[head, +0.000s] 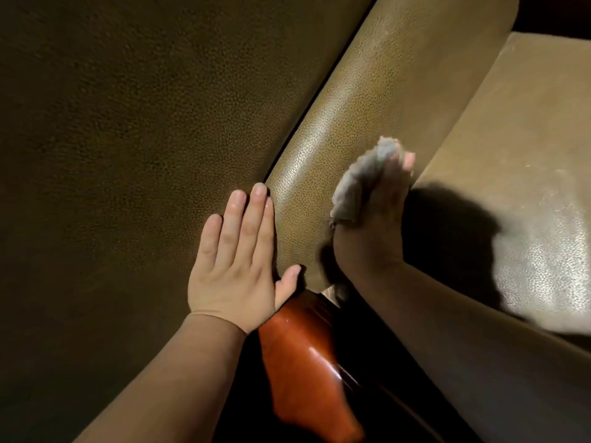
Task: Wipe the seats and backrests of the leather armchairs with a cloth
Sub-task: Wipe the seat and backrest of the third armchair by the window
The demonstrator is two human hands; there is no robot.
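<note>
1. Wiping is in progress. The right hand (372, 225) holds a grey cloth (355, 183) against the rounded olive leather panel (351, 129), which is probably the backrest edge or padded arm of the armchair; the close view does not settle which.

2. Grip, right: the cloth is bunched under the palm and fingers, with fingertips showing at its far end. The fingers seem to curl over the cloth, pinning it to the leather. The hand is in shadow, so the exact finger positions are uncertain.

3. Grip, left: the left hand (236, 260) lies flat with straight fingers held together and the thumb spread out. It presses on the broad dark leather surface (128, 139) beside the seam and holds nothing. It likely serves as a brace.

4. The seat (527, 171) lies to the right of the cloth hand. Its near part shines under the light, while its far part looks dull with pale specks, possibly dust. Judgement: the seat may be partly wiped, but shine alone does not prove this.

5. The rounded panel shows pale, dusty mottling towards its upper end (393, 36), beyond the cloth. That stretch probably remains to be wiped.

6. A polished reddish wooden arm piece (297, 362) sits below the hands, between the forearms.

7. Remaining, as judged: the upper part of the panel, the far part of the seat, and any other armchairs, none of which are in view.
</note>
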